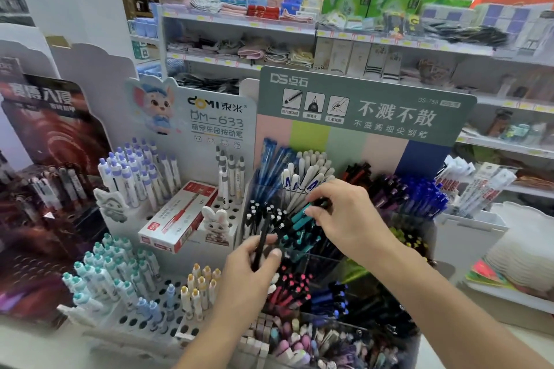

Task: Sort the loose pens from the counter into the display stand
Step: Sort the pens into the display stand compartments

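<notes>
Black and slim, a plastic pen [261,241] is sitting pinched in the left hand [250,271], just below the right hand [344,216], whose fingers [313,213] are gripping teal-capped pens [299,217] in the tiered clear display stand [302,260]. Most compartments are looking full; at least this pen is waiting.

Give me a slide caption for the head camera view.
Left hand holds a black pen; right hand pinches teal pens at the display stand.
</notes>
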